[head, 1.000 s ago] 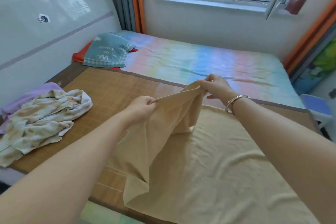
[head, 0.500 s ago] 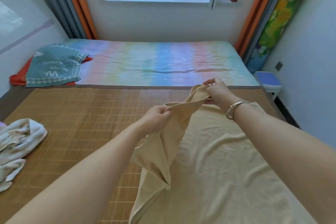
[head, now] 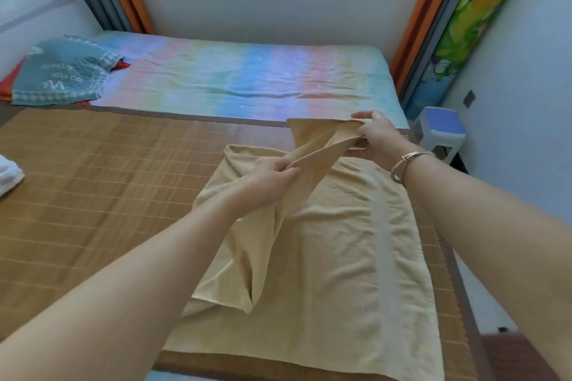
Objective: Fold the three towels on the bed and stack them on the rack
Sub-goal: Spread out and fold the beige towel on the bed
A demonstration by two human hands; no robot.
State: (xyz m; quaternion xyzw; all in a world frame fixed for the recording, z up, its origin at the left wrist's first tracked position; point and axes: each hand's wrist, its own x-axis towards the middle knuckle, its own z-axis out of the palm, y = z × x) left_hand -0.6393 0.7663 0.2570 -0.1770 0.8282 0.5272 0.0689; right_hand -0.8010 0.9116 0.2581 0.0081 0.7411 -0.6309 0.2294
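Observation:
A beige towel [head: 337,260] lies spread on the right part of the bamboo mat [head: 93,182], with one edge lifted. My left hand [head: 269,176] pinches that raised edge near the middle. My right hand [head: 376,141], with a metal bracelet on the wrist, grips the far corner of the same edge, which stretches taut between the two hands. A white patterned towel [head: 7,175] shows only as a corner at the left edge. The rack is not in view.
A teal cloth with lettering [head: 62,74] lies over a red one at the far left of the rainbow-striped sheet [head: 247,80]. A blue stool [head: 439,133] stands right of the bed. The window wall and orange curtains [head: 414,25] are behind.
The view has swung right, so the white patterned towel has slid almost out of frame. Both hands have carried the beige towel's raised edge to the right and spread further apart.

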